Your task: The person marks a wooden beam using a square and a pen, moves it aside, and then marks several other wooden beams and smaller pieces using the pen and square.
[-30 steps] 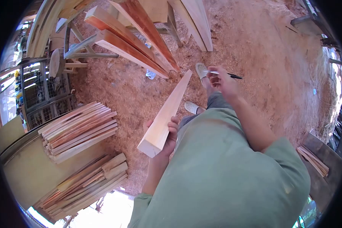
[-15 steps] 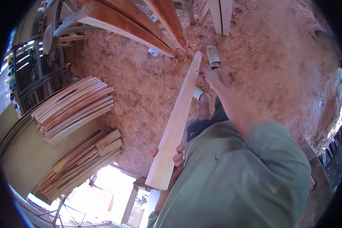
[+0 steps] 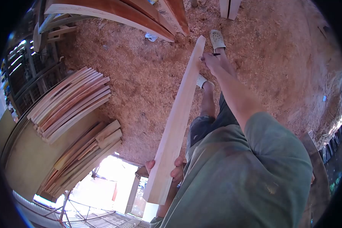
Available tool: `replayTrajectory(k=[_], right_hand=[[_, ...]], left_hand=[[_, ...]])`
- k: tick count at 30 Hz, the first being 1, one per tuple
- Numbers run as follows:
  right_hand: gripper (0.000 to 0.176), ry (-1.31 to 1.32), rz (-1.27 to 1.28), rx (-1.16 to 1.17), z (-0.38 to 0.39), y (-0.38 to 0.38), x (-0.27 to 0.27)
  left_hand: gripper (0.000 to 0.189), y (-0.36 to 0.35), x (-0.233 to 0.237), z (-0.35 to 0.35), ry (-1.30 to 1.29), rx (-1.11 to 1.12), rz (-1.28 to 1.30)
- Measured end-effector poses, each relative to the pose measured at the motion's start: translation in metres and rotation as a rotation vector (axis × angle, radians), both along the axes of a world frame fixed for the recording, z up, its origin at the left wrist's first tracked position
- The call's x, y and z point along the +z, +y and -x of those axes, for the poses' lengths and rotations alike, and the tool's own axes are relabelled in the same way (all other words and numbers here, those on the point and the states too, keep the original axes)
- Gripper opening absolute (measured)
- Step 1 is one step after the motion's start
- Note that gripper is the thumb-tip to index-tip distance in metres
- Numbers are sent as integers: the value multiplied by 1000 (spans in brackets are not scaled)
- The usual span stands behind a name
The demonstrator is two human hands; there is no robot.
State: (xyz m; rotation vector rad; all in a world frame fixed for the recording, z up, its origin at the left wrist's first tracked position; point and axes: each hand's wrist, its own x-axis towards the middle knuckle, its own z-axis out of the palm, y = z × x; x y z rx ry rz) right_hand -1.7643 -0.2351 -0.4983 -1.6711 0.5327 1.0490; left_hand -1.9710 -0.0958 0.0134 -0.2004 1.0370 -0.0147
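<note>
A long pale wooden board (image 3: 174, 121), narrowing toward its far end, slants across the middle of the view. My left hand (image 3: 177, 170) grips it from beneath near the wide lower end, with fingertips showing on one side and the thumb or a finger on the other. Close to the narrow end, my right hand (image 3: 210, 62) is closed around a dark pen-like marker (image 3: 216, 54). Its fingers are at the board's right edge; whether the tip touches the wood is too small to tell.
Stacked boards (image 3: 70, 104) lie at left, with a second pile of planks (image 3: 83, 157) below them on a tan sheet (image 3: 22, 159). Large reddish-brown timbers (image 3: 117, 15) lean in from the top. Wood shavings cover the ground (image 3: 140, 79). My feet wear pale clogs (image 3: 217, 39).
The board's far end and my right hand have shifted slightly up in view, while its near end sits lower. My left hand keeps its hold. The camera view has shifted a little.
</note>
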Motion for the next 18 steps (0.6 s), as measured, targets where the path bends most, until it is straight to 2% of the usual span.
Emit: replayTrajectory(k=[1,3,4,6,8,10,12,13,15,16,18], right_hand=[[28,-1,-1,1,-2,1,15],[25,184,-81,-154,-9,0,45],[25,178,-82,-154,-3,-3,35],[23,-103,-60,109,7,-9,26],[22,-105,-68,110,8,-12,29],[21,-103,-75,112,11,-15,55],[21,38,-224,-118,7,-14,106],[21,28,-227,-119,11,-19,111],[20,79,-146,-374,10,-34,122],[20,58,-154,-379,11,-37,133],[18,20,-105,-555,19,-46,159]], left_hand=[[77,0,-1,0,3,-5,4],[79,2,-2,2,1,-6,14],[79,3,-3,4,1,-6,19],[81,3,-5,6,0,3,35],[82,3,-10,9,2,1,56],[84,2,-11,11,4,11,76],[84,4,-14,11,-54,19,102],[84,4,-15,12,-107,34,131],[84,6,-21,12,-134,26,130],[84,8,-23,8,-149,19,130],[78,6,-22,-5,-183,4,96]])
